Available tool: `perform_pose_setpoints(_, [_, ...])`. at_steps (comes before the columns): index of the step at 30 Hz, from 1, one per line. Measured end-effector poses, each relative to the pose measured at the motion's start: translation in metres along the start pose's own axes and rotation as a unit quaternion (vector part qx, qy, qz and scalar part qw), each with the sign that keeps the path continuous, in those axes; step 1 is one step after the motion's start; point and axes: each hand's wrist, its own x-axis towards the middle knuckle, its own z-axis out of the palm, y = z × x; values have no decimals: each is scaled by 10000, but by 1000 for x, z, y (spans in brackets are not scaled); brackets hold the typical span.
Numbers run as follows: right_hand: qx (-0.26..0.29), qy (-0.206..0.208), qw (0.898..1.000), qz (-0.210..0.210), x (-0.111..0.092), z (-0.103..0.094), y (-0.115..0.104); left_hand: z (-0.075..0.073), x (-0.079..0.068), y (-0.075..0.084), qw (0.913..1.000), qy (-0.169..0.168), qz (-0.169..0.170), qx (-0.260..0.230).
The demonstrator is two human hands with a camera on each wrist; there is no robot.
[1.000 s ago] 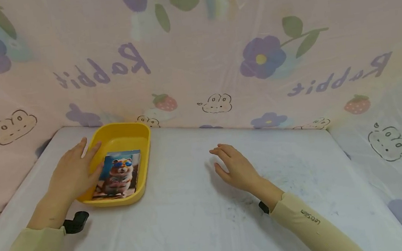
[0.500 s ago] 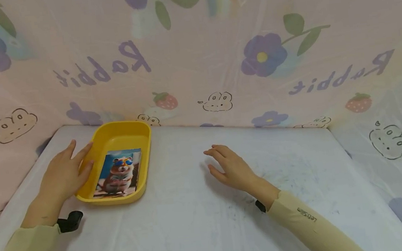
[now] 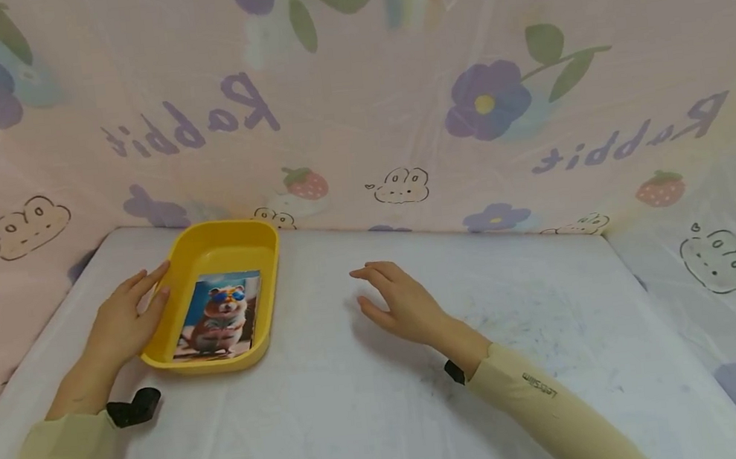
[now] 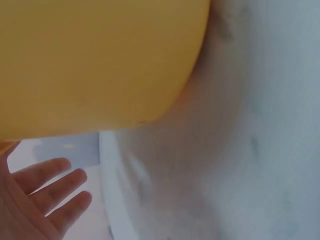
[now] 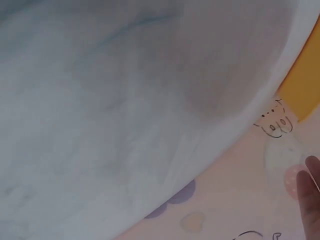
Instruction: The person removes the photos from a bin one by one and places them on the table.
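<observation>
A yellow plastic tray (image 3: 217, 366) stands at the left of the white table in the head view. On its floor lies a picture card (image 3: 219, 321) of a hamster-like animal in sunglasses, with another card edge showing beneath its right side. My left hand (image 3: 118, 321) is at the tray's left rim, fingers straight, index fingertip and thumb right at the edge. In the left wrist view, the hand's (image 4: 30, 205) other fingers spread beside the tray wall (image 4: 95, 65). My right hand (image 3: 406, 304) hovers over the table right of the tray, fingers loosely bent, holding nothing.
The white tabletop (image 3: 333, 412) has faint dark smudges on its right half. Behind it hangs a pink patterned curtain (image 3: 329, 114) with flowers and rabbits, which also closes off both sides. A black wrist-camera mount (image 3: 136, 408) sticks out below the left wrist.
My left hand has drawn back from over the tray to its left rim, uncovering the card's left side. The right hand has moved left, closer to the tray.
</observation>
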Motion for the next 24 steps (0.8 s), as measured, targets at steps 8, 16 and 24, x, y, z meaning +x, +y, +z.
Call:
perform_pose_setpoints(8, [731,-79,9971,190,27,11,-13,-1,-2,0,9953,-80,-474,-841])
perform_pose_setpoints(16, [2128,-156,9741,743,62,25,-23,2,-2,0,9812,-241,-848,-1717])
perform_pose_setpoints(24, [2735,-481,9487,1514,96,32,-42,6,-2,-1,9659,-302,-1019,-2361])
